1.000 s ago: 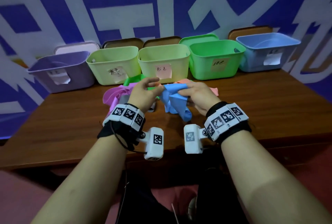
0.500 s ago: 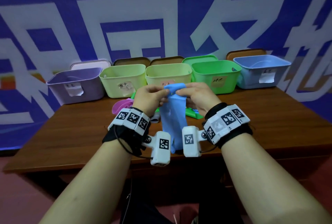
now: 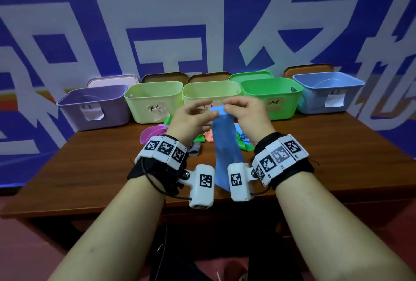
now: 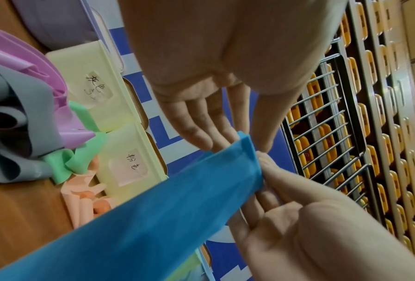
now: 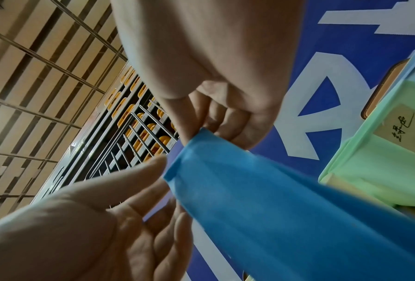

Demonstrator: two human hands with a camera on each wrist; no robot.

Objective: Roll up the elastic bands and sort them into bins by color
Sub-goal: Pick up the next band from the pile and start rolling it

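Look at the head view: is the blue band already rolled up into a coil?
No. The blue band hangs flat and unrolled from both hands, left hand and right hand pinching its top edge.

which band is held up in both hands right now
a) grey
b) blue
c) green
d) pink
b: the left hand and right hand hold the top edge of the blue band, which hangs down between the wrists; the pink, green and grey ones lie in the pile on the table.
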